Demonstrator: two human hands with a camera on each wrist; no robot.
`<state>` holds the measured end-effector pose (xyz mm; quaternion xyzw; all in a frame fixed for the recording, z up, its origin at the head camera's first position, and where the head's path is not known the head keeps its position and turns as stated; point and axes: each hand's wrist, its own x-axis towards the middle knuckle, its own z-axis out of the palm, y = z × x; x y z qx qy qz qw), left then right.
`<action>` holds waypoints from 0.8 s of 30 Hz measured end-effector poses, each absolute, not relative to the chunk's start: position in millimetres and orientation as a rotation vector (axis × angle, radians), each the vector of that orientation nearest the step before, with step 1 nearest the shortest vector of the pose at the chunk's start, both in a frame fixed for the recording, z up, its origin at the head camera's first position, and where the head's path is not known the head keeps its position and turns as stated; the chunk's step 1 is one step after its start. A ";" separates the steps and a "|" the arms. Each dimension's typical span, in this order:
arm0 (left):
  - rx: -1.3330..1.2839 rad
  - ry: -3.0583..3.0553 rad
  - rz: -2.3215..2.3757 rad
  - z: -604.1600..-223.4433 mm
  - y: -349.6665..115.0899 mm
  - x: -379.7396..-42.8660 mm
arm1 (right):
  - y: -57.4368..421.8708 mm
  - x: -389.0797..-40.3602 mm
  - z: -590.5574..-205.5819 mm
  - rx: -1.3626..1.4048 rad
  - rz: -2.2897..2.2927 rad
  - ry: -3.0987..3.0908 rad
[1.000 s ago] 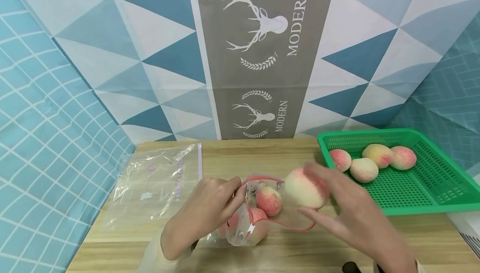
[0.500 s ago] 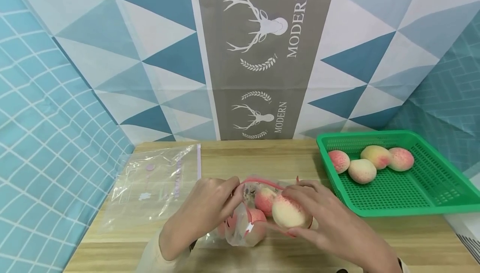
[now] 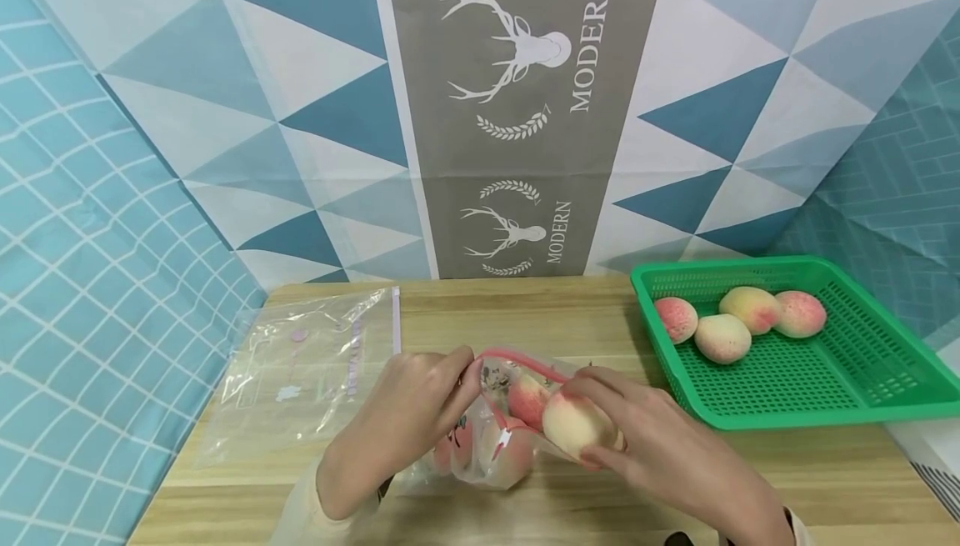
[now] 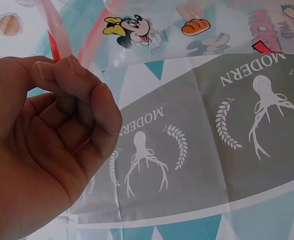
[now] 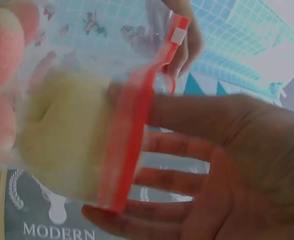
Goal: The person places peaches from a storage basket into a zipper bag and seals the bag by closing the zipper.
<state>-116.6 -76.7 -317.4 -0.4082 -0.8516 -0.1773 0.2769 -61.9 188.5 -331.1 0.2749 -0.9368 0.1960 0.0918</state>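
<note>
A clear zip bag (image 3: 480,469) with a red zip rim has its mouth spread between the two hands. Thumb and fingers of my left hand (image 3: 405,413) pinch the rim on its left side; the left wrist view shows this hand (image 4: 51,130) curled at the red strip. In my right hand (image 3: 660,442) is a pale peach (image 3: 576,425), held at the bag's mouth. From the right wrist, this peach (image 5: 66,135) shows through the plastic, behind the red zip strip (image 5: 129,145). Several pink peaches, one of them this peach (image 3: 527,400), lie inside the bag.
A green basket (image 3: 832,408) at the right holds several peaches, including a whitish peach (image 3: 722,339). Another clear zip bag (image 3: 300,371), with a lilac strip, lies flat on the left of the wooden table (image 3: 480,313). Patterned sheets (image 3: 517,112) stand behind and at both sides.
The right hand has moved left, carrying the pale peach from beside the bag into its mouth. The left hand keeps its grip on the rim.
</note>
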 end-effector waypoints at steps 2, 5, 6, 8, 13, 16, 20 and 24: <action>-1.088 -2.285 -0.472 -316.7 -76.9 -116.1 | 190.1 -64.4 -331.5 0.825 0.543 -2.728; -1.088 -2.276 -0.471 -315.4 -77.3 -114.7 | 193.7 -68.3 -331.2 0.857 0.512 -2.621; -1.088 -2.272 -0.473 -314.9 -77.6 -114.4 | 194.7 -69.0 -330.5 0.869 0.515 -2.581; -1.090 -2.258 -0.484 -313.8 -78.2 -113.5 | 196.8 -70.3 -329.4 0.876 0.512 -2.523; -1.087 -2.202 -0.523 -310.2 -81.0 -113.1 | 198.7 -73.0 -326.2 0.882 0.525 -2.452; -1.060 -2.156 -0.538 -306.7 -83.5 -114.4 | 196.4 -73.2 -324.3 0.853 0.588 -2.337; -1.033 -2.115 -0.538 -301.4 -86.1 -114.9 | 191.1 -71.4 -319.7 0.716 0.728 -2.066; -1.072 -2.139 -0.525 -298.5 -84.0 -112.7 | 190.7 -70.5 -315.5 0.604 0.772 -1.983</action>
